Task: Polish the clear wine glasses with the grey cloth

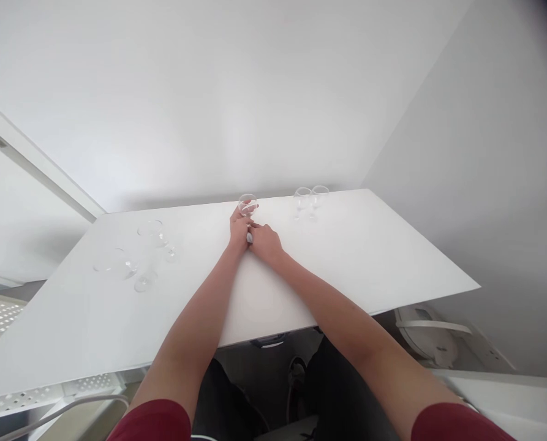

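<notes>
A clear stemmed wine glass (248,206) is held between my hands near the far edge of the white table. My left hand (239,229) wraps round it, with fingers behind the bowl. Lower down, my right hand (266,239) closes on the stem and foot; its exact grip is partly hidden. To the right stand two similar glasses, the nearer one (303,199) and its neighbour (320,197), close side by side. On the left are two more, a larger glass (115,264) and another glass (150,229), both faint against the white surface.
The white table (347,257) meets a pale wall (227,92) at the back. Below its right edge sits a white appliance with a curved handle (433,326). Perforated white baskets (0,318) stand at the lower left. A dark handle (268,341) shows under the front edge.
</notes>
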The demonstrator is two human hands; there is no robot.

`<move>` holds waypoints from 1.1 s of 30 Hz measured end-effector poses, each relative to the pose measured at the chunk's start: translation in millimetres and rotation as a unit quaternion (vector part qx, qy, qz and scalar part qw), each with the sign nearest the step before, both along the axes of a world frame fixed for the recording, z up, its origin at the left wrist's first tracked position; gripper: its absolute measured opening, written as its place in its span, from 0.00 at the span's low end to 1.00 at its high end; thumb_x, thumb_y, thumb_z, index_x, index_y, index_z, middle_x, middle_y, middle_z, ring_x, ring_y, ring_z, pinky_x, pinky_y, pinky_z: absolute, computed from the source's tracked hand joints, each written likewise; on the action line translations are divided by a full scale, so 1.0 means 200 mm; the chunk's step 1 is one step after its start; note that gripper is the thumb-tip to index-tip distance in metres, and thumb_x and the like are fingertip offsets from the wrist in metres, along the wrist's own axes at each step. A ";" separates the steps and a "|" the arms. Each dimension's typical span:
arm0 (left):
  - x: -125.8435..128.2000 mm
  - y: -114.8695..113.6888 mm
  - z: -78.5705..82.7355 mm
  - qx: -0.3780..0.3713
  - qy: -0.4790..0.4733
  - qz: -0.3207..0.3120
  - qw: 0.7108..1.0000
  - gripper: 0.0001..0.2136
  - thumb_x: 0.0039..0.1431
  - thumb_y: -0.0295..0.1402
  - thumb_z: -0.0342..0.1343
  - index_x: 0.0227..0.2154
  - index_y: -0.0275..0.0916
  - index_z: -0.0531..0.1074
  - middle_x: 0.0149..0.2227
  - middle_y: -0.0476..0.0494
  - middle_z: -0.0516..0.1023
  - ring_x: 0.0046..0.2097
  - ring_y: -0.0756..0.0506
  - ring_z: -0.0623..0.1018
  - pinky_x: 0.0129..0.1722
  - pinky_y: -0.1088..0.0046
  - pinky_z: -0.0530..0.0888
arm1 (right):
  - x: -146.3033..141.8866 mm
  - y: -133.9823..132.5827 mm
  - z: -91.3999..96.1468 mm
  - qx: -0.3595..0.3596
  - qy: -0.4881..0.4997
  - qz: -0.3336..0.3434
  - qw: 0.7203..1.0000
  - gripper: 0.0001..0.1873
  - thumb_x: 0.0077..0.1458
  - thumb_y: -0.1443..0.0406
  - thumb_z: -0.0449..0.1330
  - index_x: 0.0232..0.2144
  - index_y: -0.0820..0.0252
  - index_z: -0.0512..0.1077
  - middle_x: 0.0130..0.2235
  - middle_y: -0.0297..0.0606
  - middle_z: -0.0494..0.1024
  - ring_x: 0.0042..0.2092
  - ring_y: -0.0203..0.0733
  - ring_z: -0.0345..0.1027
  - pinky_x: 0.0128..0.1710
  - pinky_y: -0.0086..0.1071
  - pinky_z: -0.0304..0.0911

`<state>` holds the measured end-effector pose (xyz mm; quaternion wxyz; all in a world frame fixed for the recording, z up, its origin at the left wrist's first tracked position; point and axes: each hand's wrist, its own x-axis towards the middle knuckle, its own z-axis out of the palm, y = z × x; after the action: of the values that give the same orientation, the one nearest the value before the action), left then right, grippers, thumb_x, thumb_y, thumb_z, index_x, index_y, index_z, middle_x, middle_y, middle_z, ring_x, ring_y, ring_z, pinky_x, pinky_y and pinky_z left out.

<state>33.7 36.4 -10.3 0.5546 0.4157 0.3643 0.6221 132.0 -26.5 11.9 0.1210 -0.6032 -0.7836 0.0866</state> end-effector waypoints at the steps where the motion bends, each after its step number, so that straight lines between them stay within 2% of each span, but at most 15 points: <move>1: 0.00 0.00 0.00 0.007 -0.005 0.001 1.000 0.31 0.39 0.22 0.54 0.50 0.42 0.78 0.52 0.40 0.82 0.49 0.42 0.77 0.42 0.68 0.71 | 0.00 -0.01 0.00 0.002 -0.006 -0.004 1.000 0.20 0.62 0.69 0.56 0.55 0.59 0.73 0.58 0.42 0.77 0.49 0.50 0.67 0.39 0.35 0.63; 5: 0.00 0.02 -0.01 0.036 -0.048 0.028 0.998 0.30 0.37 0.22 0.51 0.47 0.43 0.77 0.55 0.43 0.80 0.56 0.41 0.75 0.51 0.65 0.71 | 0.05 -0.11 -0.01 0.001 -0.024 -0.021 1.000 0.24 0.60 0.71 0.54 0.57 0.60 0.72 0.65 0.42 0.71 0.51 0.52 0.65 0.39 0.36 0.64; 8: -0.02 0.02 -0.02 0.008 -0.039 0.069 0.997 0.24 0.36 0.22 0.50 0.40 0.44 0.75 0.53 0.45 0.78 0.53 0.43 0.75 0.48 0.66 0.71 | 0.18 -0.22 -0.01 -0.010 -0.038 -0.029 0.999 0.29 0.58 0.70 0.55 0.62 0.55 0.70 0.69 0.38 0.67 0.52 0.52 0.65 0.40 0.36 0.65; 10: -0.03 0.03 -0.03 -0.009 -0.023 0.076 0.997 0.21 0.35 0.23 0.50 0.36 0.44 0.74 0.51 0.44 0.77 0.48 0.44 0.75 0.45 0.67 0.71 | 0.33 -0.30 -0.02 -0.018 -0.046 -0.047 0.998 0.28 0.61 0.67 0.53 0.62 0.50 0.70 0.70 0.33 0.66 0.52 0.51 0.67 0.42 0.37 0.67; 14: -0.03 0.04 -0.05 -0.008 -0.013 0.066 0.998 0.20 0.32 0.24 0.49 0.33 0.43 0.73 0.47 0.44 0.74 0.42 0.46 0.72 0.37 0.71 0.67 | 0.70 -0.43 -0.04 -0.018 -0.045 -0.132 0.990 0.28 0.64 0.63 0.49 0.64 0.44 0.69 0.71 0.26 0.64 0.56 0.52 0.69 0.51 0.43 0.70; 18: -0.03 0.04 -0.07 -0.006 -0.008 0.046 0.999 0.20 0.31 0.24 0.48 0.31 0.42 0.73 0.43 0.45 0.72 0.39 0.47 0.70 0.35 0.72 0.65 | 0.97 -0.44 -0.06 -0.028 -0.037 -0.187 0.981 0.31 0.60 0.64 0.52 0.64 0.41 0.70 0.71 0.22 0.63 0.61 0.51 0.69 0.58 0.46 0.69; 21: -0.02 0.03 -0.06 -0.004 0.001 0.029 1.000 0.18 0.30 0.24 0.48 0.30 0.42 0.72 0.40 0.45 0.72 0.37 0.48 0.68 0.34 0.71 0.64 | 1.02 -0.39 -0.08 -0.018 -0.029 -0.199 0.979 0.32 0.60 0.64 0.51 0.64 0.40 0.70 0.71 0.21 0.63 0.62 0.50 0.69 0.58 0.47 0.69; 26: -0.02 0.03 -0.05 0.003 0.006 0.025 1.000 0.17 0.29 0.25 0.49 0.29 0.41 0.72 0.35 0.46 0.70 0.33 0.48 0.66 0.32 0.71 0.63 | 0.99 -0.32 -0.10 -0.003 -0.027 -0.206 0.978 0.32 0.59 0.66 0.51 0.64 0.41 0.71 0.71 0.22 0.65 0.60 0.51 0.70 0.56 0.47 0.70; 33: -0.03 0.02 -0.06 -0.004 0.012 0.016 1.000 0.18 0.28 0.24 0.49 0.29 0.41 0.72 0.25 0.50 0.64 0.28 0.49 0.63 0.31 0.71 0.61 | 0.99 -0.29 -0.12 0.003 -0.020 -0.201 0.979 0.32 0.58 0.66 0.52 0.64 0.42 0.71 0.71 0.22 0.64 0.60 0.50 0.69 0.56 0.46 0.70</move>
<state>27.0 39.9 -22.1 0.5419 0.4147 0.3801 0.6244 330.8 -83.9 -12.2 0.1218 -0.7499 -0.6486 0.0462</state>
